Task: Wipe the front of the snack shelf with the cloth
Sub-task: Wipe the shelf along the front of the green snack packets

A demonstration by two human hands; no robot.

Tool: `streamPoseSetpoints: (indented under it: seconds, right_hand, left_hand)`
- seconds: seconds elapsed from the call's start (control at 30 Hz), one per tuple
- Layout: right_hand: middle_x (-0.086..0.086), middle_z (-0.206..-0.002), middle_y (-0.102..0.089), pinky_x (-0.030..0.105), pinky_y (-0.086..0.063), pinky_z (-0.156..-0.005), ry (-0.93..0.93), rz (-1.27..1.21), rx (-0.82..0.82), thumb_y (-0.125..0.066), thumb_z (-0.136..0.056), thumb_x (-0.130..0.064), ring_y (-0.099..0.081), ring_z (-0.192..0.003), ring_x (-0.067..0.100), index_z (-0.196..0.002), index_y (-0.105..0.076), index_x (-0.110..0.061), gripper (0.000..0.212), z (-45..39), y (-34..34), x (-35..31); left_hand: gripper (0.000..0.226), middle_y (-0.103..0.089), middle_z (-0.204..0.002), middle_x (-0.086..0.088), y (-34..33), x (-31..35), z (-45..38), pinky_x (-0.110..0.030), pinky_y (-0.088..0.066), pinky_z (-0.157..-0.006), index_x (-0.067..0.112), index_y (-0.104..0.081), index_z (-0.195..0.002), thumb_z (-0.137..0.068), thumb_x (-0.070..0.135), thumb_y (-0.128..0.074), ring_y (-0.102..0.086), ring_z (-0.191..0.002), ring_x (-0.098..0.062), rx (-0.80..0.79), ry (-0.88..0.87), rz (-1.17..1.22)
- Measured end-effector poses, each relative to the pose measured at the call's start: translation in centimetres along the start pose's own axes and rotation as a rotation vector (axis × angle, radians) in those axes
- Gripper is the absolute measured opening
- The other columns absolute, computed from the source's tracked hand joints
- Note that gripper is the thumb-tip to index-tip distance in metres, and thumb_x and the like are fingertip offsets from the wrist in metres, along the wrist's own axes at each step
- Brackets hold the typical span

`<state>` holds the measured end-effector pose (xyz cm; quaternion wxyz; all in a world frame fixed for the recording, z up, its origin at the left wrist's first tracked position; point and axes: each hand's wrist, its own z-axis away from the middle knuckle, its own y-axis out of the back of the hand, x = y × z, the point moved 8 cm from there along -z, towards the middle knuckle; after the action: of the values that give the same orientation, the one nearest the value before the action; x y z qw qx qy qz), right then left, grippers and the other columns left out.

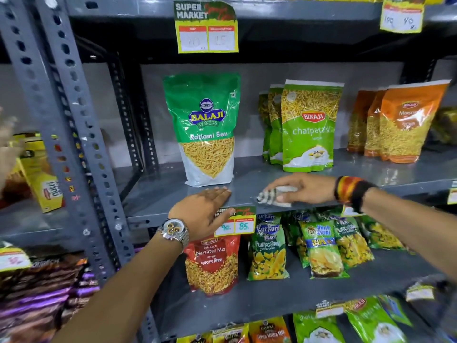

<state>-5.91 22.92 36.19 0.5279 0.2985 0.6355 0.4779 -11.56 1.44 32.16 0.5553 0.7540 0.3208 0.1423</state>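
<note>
The grey metal snack shelf (158,199) runs across the middle of the view. My right hand (306,188) presses a small striped grey-and-white cloth (272,195) flat on the shelf's front part, just right of centre. My left hand (200,211), with a wristwatch, lies palm down on the shelf's front edge, its fingers apart and its thumb over a price tag (237,225). A green Balaji Ratlami Sev bag (206,129) stands upright just behind my left hand.
Green Bikaji chatpata bags (309,127) and orange bags (405,125) stand further right on the same shelf. Snack packs (269,251) fill the shelf below. A perforated grey upright (74,134) stands at left, with yellow boxes (39,174) beyond it.
</note>
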Motion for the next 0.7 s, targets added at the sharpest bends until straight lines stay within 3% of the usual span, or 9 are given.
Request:
streamPoseSetpoints:
  seconds: [0.1, 0.13, 0.2, 0.27, 0.33, 0.37, 0.4, 0.53, 0.7]
  right_hand:
    - [-0.011, -0.136, -0.055, 0.032, -0.041, -0.099, -0.082, 0.0, -0.04, -0.059, -0.09, -0.047, -0.061, -0.096, 0.005, -0.131, -0.054, -0.043, 0.042, 2.9, 3.3, 1.8]
    - [-0.008, -0.143, -0.05, 0.034, -0.039, -0.102, -0.116, 0.011, 0.024, -0.058, -0.09, -0.049, -0.061, -0.1, 0.007, -0.135, -0.051, -0.042, 0.046, 3.0, 5.0, 2.6]
    - [-0.003, -0.152, -0.039, 0.037, -0.028, -0.11, -0.147, -0.01, 0.172, -0.057, -0.092, -0.043, -0.049, -0.13, 0.019, -0.14, -0.047, -0.033, 0.05, 2.8, 8.3, 4.2]
    - [0.004, -0.149, -0.045, 0.035, -0.031, -0.109, -0.138, -0.036, 0.287, -0.06, -0.093, -0.037, -0.044, -0.135, 0.025, -0.138, -0.052, -0.025, 0.047, 2.2, 10.7, 5.5]
    - [0.01, -0.123, -0.066, 0.03, -0.048, -0.092, -0.118, -0.041, 0.362, -0.062, -0.092, -0.036, -0.065, -0.106, 0.026, -0.13, -0.058, -0.018, 0.042, 1.5, 11.7, 6.7]
    - [0.01, -0.106, -0.07, 0.026, -0.052, -0.078, -0.099, -0.047, 0.381, -0.063, -0.092, -0.035, -0.068, -0.086, 0.023, -0.125, -0.061, -0.015, 0.039, 1.2, 11.7, 6.9]
    - [0.011, -0.1, -0.072, 0.025, -0.053, -0.072, -0.068, -0.054, 0.395, -0.064, -0.092, -0.033, -0.068, -0.079, 0.023, -0.122, -0.063, -0.013, 0.036, 0.7, 11.4, 7.3]
    - [0.01, -0.129, -0.064, 0.028, -0.045, -0.09, 0.044, -0.016, 0.362, -0.065, -0.091, -0.031, -0.06, -0.118, 0.026, -0.124, -0.064, -0.018, 0.035, -1.9, 9.1, 9.1]
    - [0.004, -0.135, -0.06, 0.023, -0.041, -0.088, 0.103, -0.137, 0.263, -0.07, -0.088, -0.03, -0.056, -0.121, 0.018, -0.123, -0.066, -0.019, 0.037, -3.1, 6.7, 12.0]
  left_hand:
    - [0.074, -0.036, -0.163, 0.001, 0.3, -0.1, -0.2, -0.043, -0.04, -0.115, 0.023, -0.031, -0.157, -0.099, 0.067, -0.018, -0.038, -0.147, -0.02, -0.014, 0.021, 0.018]
    - [0.075, -0.036, -0.163, 0.002, 0.4, 0.1, -0.4, -0.043, -0.039, -0.116, 0.024, -0.031, -0.157, -0.098, 0.068, -0.018, -0.038, -0.147, -0.019, -0.017, 0.024, 0.025]
    - [0.078, -0.037, -0.162, 0.003, 0.7, 1.5, -1.1, -0.044, -0.038, -0.117, 0.026, -0.032, -0.157, -0.096, 0.071, -0.017, -0.036, -0.148, -0.017, -0.017, 0.014, 0.04]
    - [0.08, -0.037, -0.162, 0.002, 0.8, 3.5, -2.5, -0.045, -0.036, -0.118, 0.026, -0.033, -0.157, -0.094, 0.073, -0.019, -0.034, -0.149, -0.017, -0.01, -0.002, 0.065]
    - [0.081, -0.038, -0.161, 0.0, 0.8, 5.4, -4.5, -0.042, -0.032, -0.12, 0.023, -0.035, -0.156, -0.093, 0.073, -0.023, -0.033, -0.149, -0.018, -0.006, 0.002, 0.09]
    - [0.081, -0.039, -0.161, -0.001, 0.6, 6.2, -5.5, -0.04, -0.03, -0.121, 0.022, -0.035, -0.156, -0.093, 0.073, -0.025, -0.033, -0.149, -0.018, -0.01, 0.009, 0.09]
    - [0.081, -0.039, -0.161, -0.001, 0.4, 7.0, -6.5, -0.039, -0.029, -0.122, 0.022, -0.035, -0.156, -0.093, 0.073, -0.026, -0.034, -0.149, -0.019, -0.017, 0.016, 0.083]
    - [0.091, -0.039, -0.161, 0.003, -1.0, 8.7, -9.3, -0.04, -0.034, -0.119, 0.027, -0.032, -0.157, -0.088, 0.083, -0.016, -0.037, -0.147, -0.017, -0.062, 0.082, 0.049]
    - [0.089, -0.035, -0.163, 0.006, -1.9, 9.3, -9.9, -0.041, -0.035, -0.118, 0.028, -0.028, -0.158, -0.089, 0.082, -0.018, -0.034, -0.149, -0.015, -0.062, 0.156, 0.017]
